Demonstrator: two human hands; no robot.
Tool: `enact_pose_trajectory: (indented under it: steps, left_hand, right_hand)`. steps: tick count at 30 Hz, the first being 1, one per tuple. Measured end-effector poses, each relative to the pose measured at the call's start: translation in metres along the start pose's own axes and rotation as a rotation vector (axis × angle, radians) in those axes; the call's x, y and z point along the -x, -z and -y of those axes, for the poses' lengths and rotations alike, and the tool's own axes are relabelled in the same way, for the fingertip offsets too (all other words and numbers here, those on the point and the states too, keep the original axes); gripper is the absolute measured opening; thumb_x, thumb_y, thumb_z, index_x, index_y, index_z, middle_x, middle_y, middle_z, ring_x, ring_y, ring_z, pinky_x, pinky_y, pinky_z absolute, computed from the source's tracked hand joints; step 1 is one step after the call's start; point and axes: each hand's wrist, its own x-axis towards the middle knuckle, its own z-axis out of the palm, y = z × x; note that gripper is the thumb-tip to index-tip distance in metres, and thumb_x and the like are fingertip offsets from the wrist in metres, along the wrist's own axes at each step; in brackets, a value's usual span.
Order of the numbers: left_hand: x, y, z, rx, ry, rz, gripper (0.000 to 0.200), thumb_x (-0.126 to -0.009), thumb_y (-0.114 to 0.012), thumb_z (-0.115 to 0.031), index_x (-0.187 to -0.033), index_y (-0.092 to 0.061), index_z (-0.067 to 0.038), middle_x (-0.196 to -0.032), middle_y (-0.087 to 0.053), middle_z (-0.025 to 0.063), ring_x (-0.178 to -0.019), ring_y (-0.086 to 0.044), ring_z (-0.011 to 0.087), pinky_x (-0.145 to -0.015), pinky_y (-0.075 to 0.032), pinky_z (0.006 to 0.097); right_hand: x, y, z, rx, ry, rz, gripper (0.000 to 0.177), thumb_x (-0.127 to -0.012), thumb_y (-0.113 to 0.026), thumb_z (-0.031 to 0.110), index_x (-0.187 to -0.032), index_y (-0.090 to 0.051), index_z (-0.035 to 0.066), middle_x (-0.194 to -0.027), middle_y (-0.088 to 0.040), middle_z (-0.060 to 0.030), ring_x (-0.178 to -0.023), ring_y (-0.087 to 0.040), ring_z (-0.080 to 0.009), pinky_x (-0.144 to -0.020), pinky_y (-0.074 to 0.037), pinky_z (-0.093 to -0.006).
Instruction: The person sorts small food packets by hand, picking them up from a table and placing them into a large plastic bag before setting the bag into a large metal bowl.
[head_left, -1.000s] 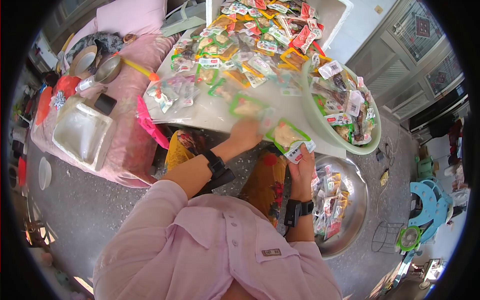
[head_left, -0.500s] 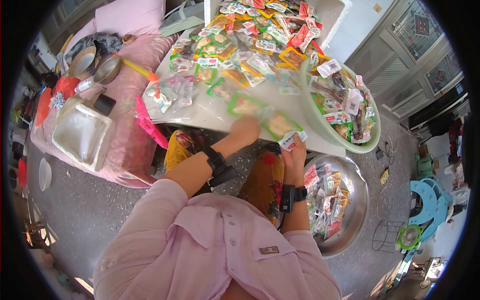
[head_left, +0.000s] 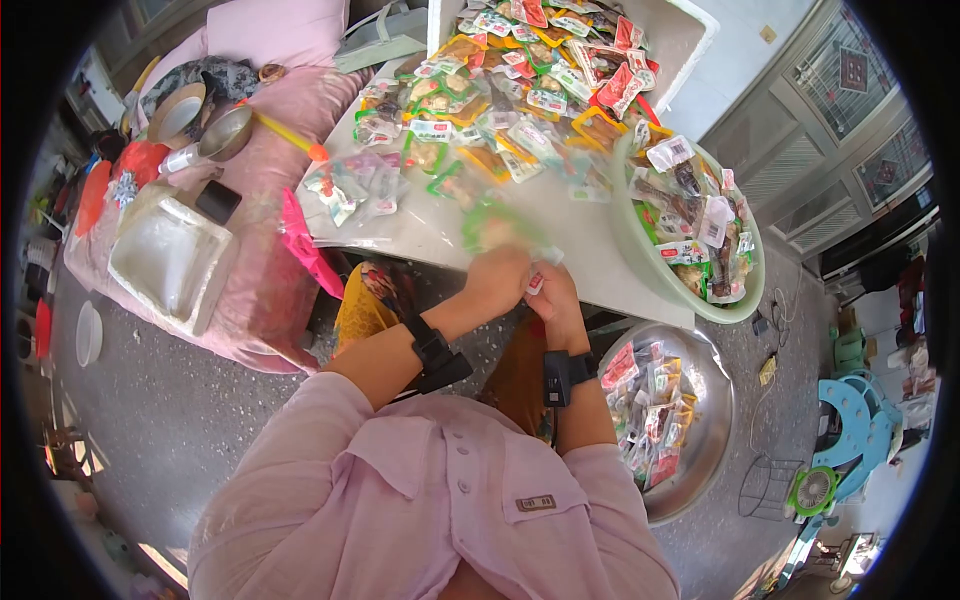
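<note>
Close together at the front edge of the table, my left hand (head_left: 498,283) and my right hand (head_left: 556,298) both have their fingers closed. Held up beyond them are green-edged snack packets (head_left: 497,230), overlapping and smeared by motion. The left fingers wrap around the packets' lower end. My right fingers pinch the white label end, where a small red mark shows. Past them, a heap of clear-fronted packets (head_left: 470,95) with green, yellow and red borders spreads over the white tabletop (head_left: 400,232).
At the right, a pale green basin (head_left: 628,225) is piled with packets. Lower down, a steel basin (head_left: 712,400) holds more. A white foam box (head_left: 680,50) stands at the back. On the left are a pink-covered bed (head_left: 275,240) and another foam box (head_left: 135,255).
My right hand has moved left to meet my left hand, bringing its green-edged packet against the other. The camera view has shifted slightly.
</note>
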Motion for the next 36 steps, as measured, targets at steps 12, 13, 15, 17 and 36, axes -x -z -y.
enact_pose_trajectory:
  steps: [12,13,15,17,36]
  left_hand:
    - [0.008,-0.006,0.015,0.005,-0.071,0.113,0.008,-0.069,-0.050,-0.015,-0.069,-0.050,-0.007,-0.066,-0.049,0.0114,-0.063,-0.052,0.0290,-0.054,-0.042,0.0387]
    - [0.007,-0.007,0.016,0.017,-0.065,0.133,0.009,-0.070,-0.051,-0.016,-0.069,-0.050,-0.007,-0.067,-0.049,0.0115,-0.063,-0.052,0.0290,-0.055,-0.042,0.0387]
    - [0.003,-0.002,0.018,0.040,-0.081,0.178,0.010,-0.070,-0.051,-0.017,-0.071,-0.050,-0.007,-0.068,-0.049,0.0117,-0.064,-0.052,0.0291,-0.056,-0.042,0.0388]
    - [-0.004,0.010,0.020,0.063,-0.121,0.229,0.012,-0.071,-0.051,-0.018,-0.072,-0.050,-0.007,-0.070,-0.049,0.0120,-0.065,-0.052,0.0293,-0.057,-0.042,0.0388]
    - [-0.102,0.069,0.169,-0.738,0.270,0.285,0.017,-0.073,-0.045,-0.013,-0.085,-0.056,-0.010,-0.087,-0.056,0.0081,-0.088,-0.052,0.0239,-0.072,-0.040,0.0387]
  right_hand:
    - [0.011,-0.005,0.020,0.952,0.095,-0.144,0.014,-0.077,-0.046,0.015,-0.071,-0.049,0.003,-0.054,-0.049,-0.0034,-0.042,-0.044,-0.0082,-0.036,-0.032,-0.0190]
    - [0.009,-0.007,0.019,0.971,0.095,-0.140,0.014,-0.077,-0.046,0.015,-0.070,-0.050,0.003,-0.053,-0.048,-0.0034,-0.041,-0.043,-0.0083,-0.036,-0.032,-0.0191]
    - [0.005,-0.008,0.019,0.935,0.093,-0.194,0.013,-0.077,-0.045,0.014,-0.074,-0.050,0.003,-0.053,-0.048,-0.0032,-0.041,-0.043,-0.0082,-0.036,-0.033,-0.0191]
    - [0.003,-0.006,0.017,0.922,0.148,-0.231,0.012,-0.078,-0.045,0.013,-0.080,-0.049,0.002,-0.054,-0.049,-0.0032,-0.042,-0.044,-0.0081,-0.037,-0.034,-0.0191]
    - [0.021,0.004,0.014,0.594,0.206,-0.172,0.021,-0.081,-0.045,0.011,-0.097,-0.043,-0.001,-0.076,-0.052,-0.0064,-0.062,-0.053,-0.0120,-0.047,-0.043,-0.0209]
